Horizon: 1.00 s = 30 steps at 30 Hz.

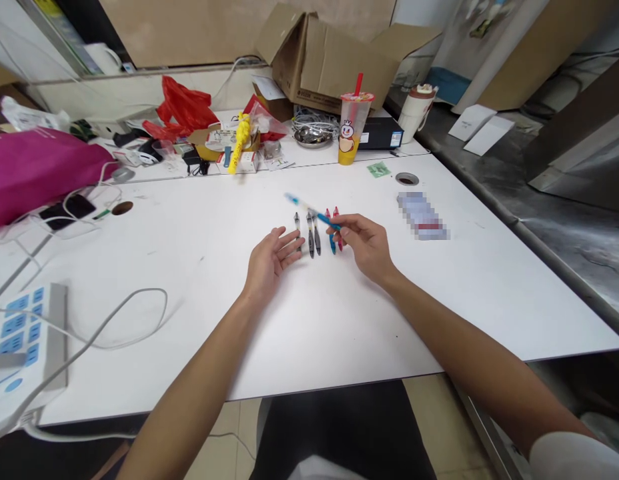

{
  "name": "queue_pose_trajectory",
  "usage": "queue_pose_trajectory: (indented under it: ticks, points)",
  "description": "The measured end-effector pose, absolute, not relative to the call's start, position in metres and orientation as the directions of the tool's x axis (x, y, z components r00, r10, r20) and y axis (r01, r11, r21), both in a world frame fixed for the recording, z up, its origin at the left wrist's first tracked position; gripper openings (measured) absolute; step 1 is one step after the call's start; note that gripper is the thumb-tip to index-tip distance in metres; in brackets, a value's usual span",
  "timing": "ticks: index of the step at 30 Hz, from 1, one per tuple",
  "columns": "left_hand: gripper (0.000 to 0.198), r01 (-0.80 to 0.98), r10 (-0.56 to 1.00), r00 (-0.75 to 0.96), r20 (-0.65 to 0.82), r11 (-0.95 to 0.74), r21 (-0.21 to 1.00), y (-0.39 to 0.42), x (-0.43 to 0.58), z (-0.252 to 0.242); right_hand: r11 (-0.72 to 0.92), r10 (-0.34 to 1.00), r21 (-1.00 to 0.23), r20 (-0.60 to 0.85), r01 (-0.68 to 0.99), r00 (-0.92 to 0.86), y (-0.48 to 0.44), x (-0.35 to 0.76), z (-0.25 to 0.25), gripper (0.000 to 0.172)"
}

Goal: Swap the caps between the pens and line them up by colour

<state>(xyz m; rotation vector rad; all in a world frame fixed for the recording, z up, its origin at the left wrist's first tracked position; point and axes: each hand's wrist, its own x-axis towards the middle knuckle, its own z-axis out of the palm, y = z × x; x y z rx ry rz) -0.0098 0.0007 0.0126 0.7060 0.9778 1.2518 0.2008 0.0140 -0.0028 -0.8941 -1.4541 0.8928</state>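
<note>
Right hand (365, 245) clamped on a blue pen (314, 212), held tilted above the white counter (189, 347). Left hand (271, 262) open, fingers apart, just beside black pens (310, 235); red pens (335, 227) lay under the right hand.

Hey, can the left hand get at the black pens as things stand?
Probably yes: the open left hand sits right at the black pens on the white table, with nothing in between.

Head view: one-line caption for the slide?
Right hand pinches a blue pen above a row of black pens and red pens on a white desk, left hand open beside them.
</note>
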Motion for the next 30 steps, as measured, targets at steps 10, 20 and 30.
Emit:
queue_pose_trajectory:
  ticks: [10,20,30]
  points:
    - [0.015,-0.452,0.991,0.108,-0.079,0.120,0.884,0.000,-0.010,0.009,-0.124,0.836,-0.992,-0.121,0.030,-0.536,0.014,0.197,-0.001,0.055]
    - [0.023,-0.396,0.997,0.031,-0.072,0.078,0.915,-0.004,-0.003,0.003,0.304,0.908,-0.844,0.116,0.442,-0.403,0.005,0.198,-0.003,0.022]
    - [0.028,-0.450,0.995,0.026,-0.096,0.098,0.888,-0.002,0.000,0.001,0.281,0.946,-0.937,0.234,0.208,-0.225,0.013,0.192,-0.012,0.025]
